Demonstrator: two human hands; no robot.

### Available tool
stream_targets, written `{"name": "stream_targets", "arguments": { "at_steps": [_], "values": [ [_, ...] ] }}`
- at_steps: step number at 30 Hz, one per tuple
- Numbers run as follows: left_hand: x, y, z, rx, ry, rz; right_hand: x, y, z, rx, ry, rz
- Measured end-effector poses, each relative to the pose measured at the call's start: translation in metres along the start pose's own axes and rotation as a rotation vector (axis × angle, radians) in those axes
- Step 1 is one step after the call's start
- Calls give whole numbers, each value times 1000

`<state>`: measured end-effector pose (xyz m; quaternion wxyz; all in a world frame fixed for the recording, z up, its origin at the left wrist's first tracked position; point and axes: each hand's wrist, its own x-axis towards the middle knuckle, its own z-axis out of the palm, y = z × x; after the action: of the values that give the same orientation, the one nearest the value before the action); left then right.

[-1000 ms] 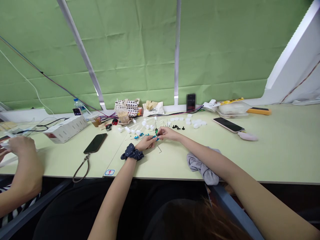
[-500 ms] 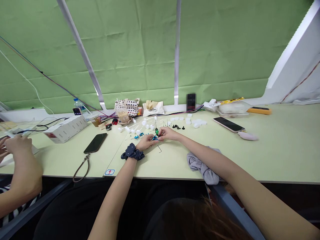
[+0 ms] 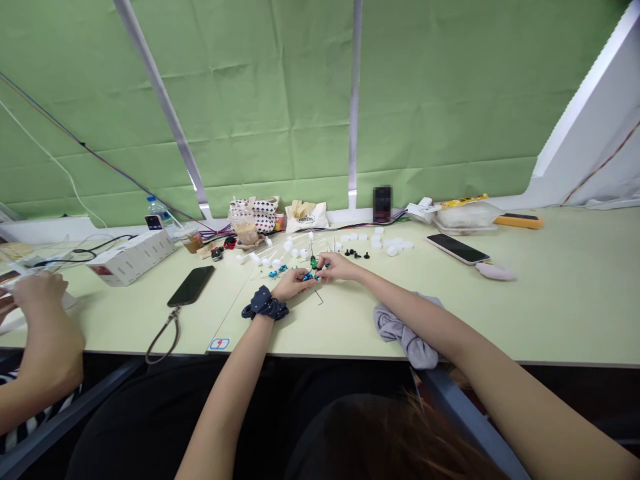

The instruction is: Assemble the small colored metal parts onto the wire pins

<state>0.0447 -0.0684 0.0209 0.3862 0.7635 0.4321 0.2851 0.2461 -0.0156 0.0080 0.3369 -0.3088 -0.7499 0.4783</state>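
Observation:
My left hand (image 3: pixel 293 284) is closed on a small shiny blue part (image 3: pixel 309 276) just above the table. Fingertips of my right hand (image 3: pixel 334 267) are pinched together at the right side of that part; what they grip is too small to make out. Right behind the fingers is a small green and black object (image 3: pixel 314 263) with a thin upright rod. A thin bent L-shaped metal rod (image 3: pixel 319 299) lies in front of the hands. Other little blue parts (image 3: pixel 274 273) lie to the left of my left hand.
Several white plastic pieces (image 3: pixel 393 250) and black screw-like pieces (image 3: pixel 357 254) lie behind the hands. Phones lie left (image 3: pixel 191 287) and right (image 3: pixel 457 249). A grey cloth (image 3: pixel 407 333) rests under my right forearm. Another person's hand (image 3: pixel 40 293) works at far left.
My right hand's fingers have shifted slightly at the blue part. My left hand stays in place. At far left, the other person's hands have moved a little.

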Motion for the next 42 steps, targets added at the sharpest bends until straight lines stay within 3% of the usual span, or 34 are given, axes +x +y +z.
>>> {"name": "stream_targets", "arguments": {
  "at_steps": [3, 9, 18, 21, 24, 29, 42],
  "values": [
    [0, -2, -1, -1, 7, -1, 0, 0, -1, 36, 31, 27],
    [1, -2, 0, 9, 19, -3, 3, 6, -4, 35, -126, 89],
    [0, 1, 0, 89, 40, 33, 0, 3, -3, -27, -174, 113],
    [2, -2, -1, 77, 31, 36, -3, -5, 1, -136, -149, 100],
    [3, -5, -1, 26, 10, 8, -6, -15, 6, -379, -97, 49],
    [4, -8, -2, 11, 26, -30, -4, -19, 9, -750, -11, -188],
    [5, -8, -1, 43, 55, -11, -3, -18, 9, -789, -63, -123]
  ]
}}
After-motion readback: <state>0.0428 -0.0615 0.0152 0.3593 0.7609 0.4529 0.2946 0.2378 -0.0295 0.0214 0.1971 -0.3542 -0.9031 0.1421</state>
